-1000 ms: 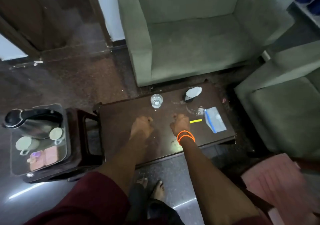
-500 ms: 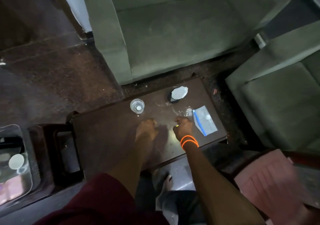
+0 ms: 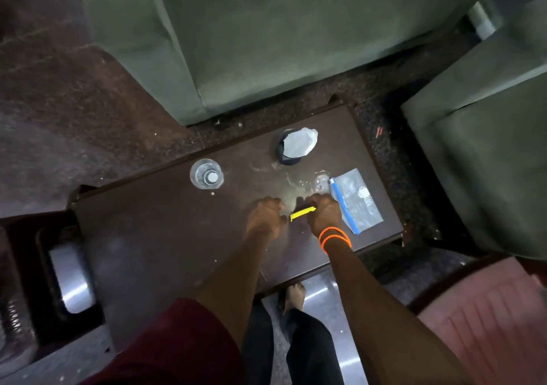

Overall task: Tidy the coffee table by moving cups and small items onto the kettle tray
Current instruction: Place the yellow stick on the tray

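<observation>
On the dark wooden coffee table (image 3: 154,236) my right hand (image 3: 324,211) is closed on a thin yellow stick (image 3: 301,214) that juts out to the left of the fist. My left hand (image 3: 265,217) is a closed fist just left of it, resting on the table with nothing seen in it. A clear glass (image 3: 206,174) stands upright farther back on the left. A dark cup with white paper over it (image 3: 294,147) stands at the back. A small clear item (image 3: 321,181) and a clear zip pouch with a blue strip (image 3: 355,201) lie right of my right hand. The kettle tray is out of view.
Green armchairs stand behind the table (image 3: 266,44) and to its right (image 3: 488,162). A dark side stand (image 3: 35,266) adjoins the table's left end. A pink cushion (image 3: 488,319) lies at the lower right. My bare foot (image 3: 295,296) is under the table's near edge.
The view has swung right and closer, so the kettle tray has left the frame. My right hand has closed on the yellow stick, which lay on the table before. Both fists have shifted right.
</observation>
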